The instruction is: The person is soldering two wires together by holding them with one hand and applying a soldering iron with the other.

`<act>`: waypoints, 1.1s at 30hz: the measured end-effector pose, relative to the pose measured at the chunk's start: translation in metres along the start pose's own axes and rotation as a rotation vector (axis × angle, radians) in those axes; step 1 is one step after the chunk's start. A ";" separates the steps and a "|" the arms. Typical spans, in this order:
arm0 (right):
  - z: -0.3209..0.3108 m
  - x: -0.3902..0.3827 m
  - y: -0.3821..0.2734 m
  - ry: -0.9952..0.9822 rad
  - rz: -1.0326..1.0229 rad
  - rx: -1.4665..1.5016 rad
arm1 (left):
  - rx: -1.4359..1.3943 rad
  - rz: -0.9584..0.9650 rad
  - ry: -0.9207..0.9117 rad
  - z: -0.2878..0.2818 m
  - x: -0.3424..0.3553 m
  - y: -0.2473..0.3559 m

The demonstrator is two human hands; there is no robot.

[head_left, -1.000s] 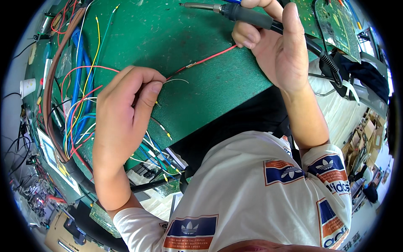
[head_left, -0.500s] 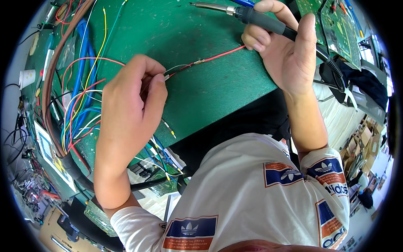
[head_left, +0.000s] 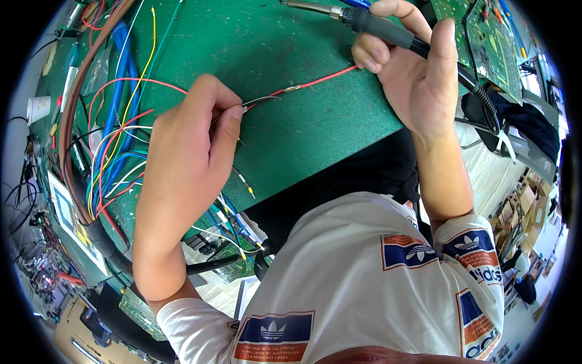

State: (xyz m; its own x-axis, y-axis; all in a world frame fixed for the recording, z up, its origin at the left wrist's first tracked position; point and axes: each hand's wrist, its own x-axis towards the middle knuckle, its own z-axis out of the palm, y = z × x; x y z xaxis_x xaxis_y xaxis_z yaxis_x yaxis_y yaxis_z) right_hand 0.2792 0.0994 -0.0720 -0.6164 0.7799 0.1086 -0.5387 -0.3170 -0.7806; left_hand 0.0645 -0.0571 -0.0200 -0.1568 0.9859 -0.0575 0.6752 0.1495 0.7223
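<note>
My left hand [head_left: 197, 130] is closed, thumb against forefinger, on a red wire [head_left: 327, 77] and a thin grey strand [head_left: 262, 98] whose free end curves out over it. Between my two hands the red wire runs almost straight, with a shiny bare metal joint [head_left: 293, 88] partway along. My right hand [head_left: 412, 79] holds a soldering iron [head_left: 379, 30] by its dark grip, the metal tip pointing left and clear of the joint. The same hand's curled fingers also hold the right end of the red wire. Its thumb sticks up.
A green mat [head_left: 315, 145] covers the table. Left of my left hand lies a bundle of coloured wires [head_left: 112, 164] beside a thick brown cable [head_left: 73, 115]. Green circuit boards [head_left: 485, 45] stand at the far right. A white cup [head_left: 39, 110] sits at the left.
The soldering iron has moved slightly right. The red wire's joint has shifted a little right too, while both hands keep their hold.
</note>
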 end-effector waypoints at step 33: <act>0.003 -0.001 0.001 -0.001 0.098 -0.084 | -0.017 -0.016 0.115 0.000 0.006 -0.004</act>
State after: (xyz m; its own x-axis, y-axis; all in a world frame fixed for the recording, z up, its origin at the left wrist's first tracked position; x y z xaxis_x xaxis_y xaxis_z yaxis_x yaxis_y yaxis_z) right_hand 0.2775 0.0961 -0.0709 -0.6644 0.7468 0.0294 -0.4253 -0.3455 -0.8365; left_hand 0.0608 -0.0518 -0.0229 -0.2501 0.9682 0.0101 0.6602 0.1629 0.7332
